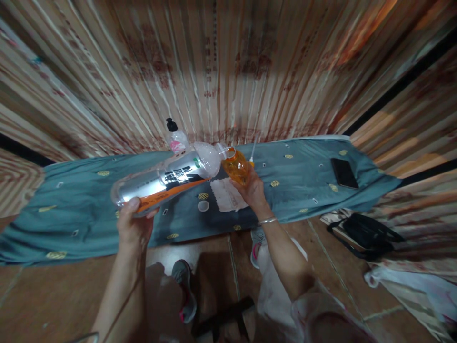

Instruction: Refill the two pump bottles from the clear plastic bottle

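I'm seeing a cloth-covered surface stretching left to right. Above it, my left grip is holding a large bottle sideways, its mouth facing right; my right grip is holding a small orange bottle at that mouth. I'm apparently pouring, so the next move is calling for steady alignment. A round cap is lying near.

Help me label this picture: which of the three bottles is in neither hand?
The black-capped bottle at the back; the left hand holds the large silver bottle, and the right hand the small orange bottle.
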Available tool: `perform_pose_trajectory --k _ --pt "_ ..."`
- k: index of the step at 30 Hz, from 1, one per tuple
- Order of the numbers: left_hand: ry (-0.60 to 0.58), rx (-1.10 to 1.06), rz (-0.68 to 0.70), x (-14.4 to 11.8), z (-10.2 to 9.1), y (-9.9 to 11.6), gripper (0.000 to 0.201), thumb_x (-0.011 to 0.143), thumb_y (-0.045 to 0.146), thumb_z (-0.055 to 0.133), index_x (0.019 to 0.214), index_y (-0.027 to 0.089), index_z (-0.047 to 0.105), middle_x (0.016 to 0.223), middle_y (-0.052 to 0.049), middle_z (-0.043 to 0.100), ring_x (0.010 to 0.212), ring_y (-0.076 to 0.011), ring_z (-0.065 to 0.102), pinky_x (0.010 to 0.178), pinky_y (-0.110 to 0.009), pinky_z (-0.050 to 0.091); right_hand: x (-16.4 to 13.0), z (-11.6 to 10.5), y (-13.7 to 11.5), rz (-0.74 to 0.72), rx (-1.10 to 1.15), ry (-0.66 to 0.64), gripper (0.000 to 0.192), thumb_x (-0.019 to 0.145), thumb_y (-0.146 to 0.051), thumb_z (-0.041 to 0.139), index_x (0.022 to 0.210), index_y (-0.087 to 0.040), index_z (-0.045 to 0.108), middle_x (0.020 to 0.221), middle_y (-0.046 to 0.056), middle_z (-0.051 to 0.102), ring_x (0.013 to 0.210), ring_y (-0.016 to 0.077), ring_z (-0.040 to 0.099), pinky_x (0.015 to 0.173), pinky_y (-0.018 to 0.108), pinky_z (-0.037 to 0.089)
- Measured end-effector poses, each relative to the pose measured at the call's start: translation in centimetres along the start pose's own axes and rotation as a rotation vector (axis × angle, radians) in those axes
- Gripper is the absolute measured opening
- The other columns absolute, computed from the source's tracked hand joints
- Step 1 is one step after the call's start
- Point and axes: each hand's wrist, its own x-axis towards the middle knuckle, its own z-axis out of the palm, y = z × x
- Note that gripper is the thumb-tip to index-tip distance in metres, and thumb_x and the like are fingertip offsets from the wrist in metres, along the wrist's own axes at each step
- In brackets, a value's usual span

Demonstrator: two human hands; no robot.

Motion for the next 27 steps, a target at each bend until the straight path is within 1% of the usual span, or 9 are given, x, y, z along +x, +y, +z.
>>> perform_pose_trajectory --k 4,10,16,21,27 --pt "0.022 0.002 -0.006 -0.12 0.19 0.12 0.073 0.051 0.027 0.089 0.120 0.026 0.063 0.096 -0.002 0.073 0.055 -0.0109 0.056 0.035 -0.022 0.015 -0.11 0.30 0.24 -0.002 0.003 0.015 0.076 0.090 -0.054 0.071 0.146 -0.011 0.043 0.134 0.024 0.068 0.125 0.0343 0.068 0.104 0.050 0.058" --pt "0.029 0.036 -0.003 -0.17 0.36 0.22 0.077 0.050 0.028 0.089 0.122 0.027 0.062 0.098 -0.001 0.073 0.056 -0.0113 0.056 0.035 -0.022 0.017 -0.24 0.59 0.47 -0.006 0.016 0.029 0.078 0.092 -0.056 0.067 0.150 -0.013 0.039 0.137 0.023 0.066 0.128 0.0341 0.066 0.106 0.053 0.056" --pt "0.034 0.039 0.003 -0.26 0.56 0.34 0.075 0.050 0.027 0.089 0.121 0.029 0.062 0.099 -0.001 0.072 0.060 -0.0121 0.057 0.036 -0.021 0.018 -0.15 0.58 0.31 0.013 0.003 0.023 0.077 0.090 -0.054 0.070 0.148 -0.010 0.042 0.135 0.024 0.068 0.124 0.0344 0.069 0.105 0.051 0.057" --pt "0.020 0.052 0.024 -0.25 0.55 0.47 0.075 0.051 0.029 0.088 0.121 0.028 0.062 0.099 -0.001 0.072 0.056 -0.0111 0.054 0.035 -0.022 0.017 -0.13 0.38 0.21 -0.024 0.037 0.052 0.076 0.091 -0.056 0.068 0.145 -0.006 0.046 0.133 0.027 0.068 0.125 0.0358 0.068 0.105 0.052 0.057" --pt "0.009 0.072 0.009 -0.42 0.43 0.61 0.070 0.054 0.028 0.087 0.120 0.028 0.062 0.101 -0.002 0.072 0.060 -0.0119 0.056 0.037 -0.022 0.020 -0.15 0.20 0.03 0.033 0.024 0.013 0.075 0.090 -0.055 0.069 0.146 -0.012 0.044 0.135 0.024 0.068 0.126 0.0342 0.067 0.105 0.051 0.057"
